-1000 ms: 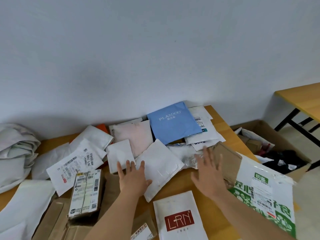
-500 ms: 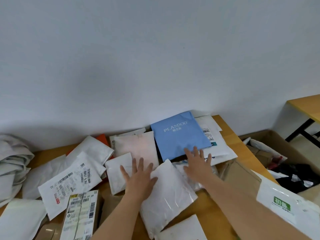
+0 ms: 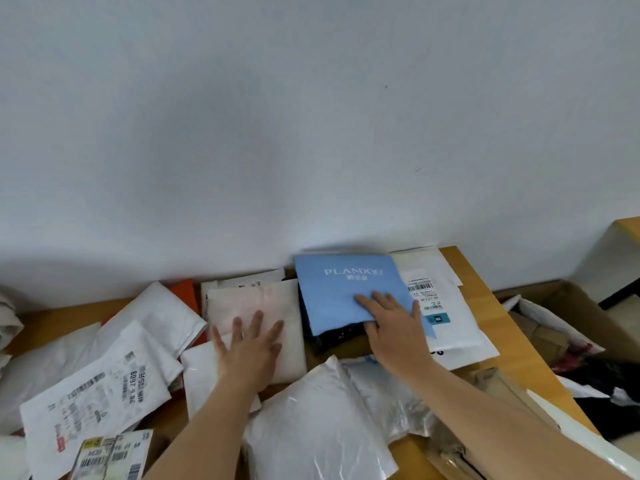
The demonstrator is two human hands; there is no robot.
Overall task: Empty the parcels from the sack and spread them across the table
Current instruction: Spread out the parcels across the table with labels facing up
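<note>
The left hand (image 3: 251,348) lay spread on the pink mailer (image 3: 256,306), the right hand (image 3: 394,323) flat on the blue parcel (image 3: 339,292) beside it — sliding them apart wanted light, even pressure.

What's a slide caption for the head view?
Left hand on a pink parcel, right hand on a blue one.

Left hand (image 3: 249,351) flat on a parcel (image 3: 256,306), partly over a smaller parcel (image 3: 204,372) at its near-left. Right hand (image 3: 394,327) flat on the PLANDOO parcel (image 3: 343,289), which overlaps a dark parcel (image 3: 332,336) under it. Labelled mailer (image 3: 446,320) just right of the right hand, partly under the PLANDOO parcel. Crinkled bag (image 3: 318,417) lies between the forearms, nearer than both hands. Printed-label mailer (image 3: 93,393) left of the left hand, lying on other mailers. Open carton (image 3: 571,306) far right, beside the table (image 3: 485,292).
</note>
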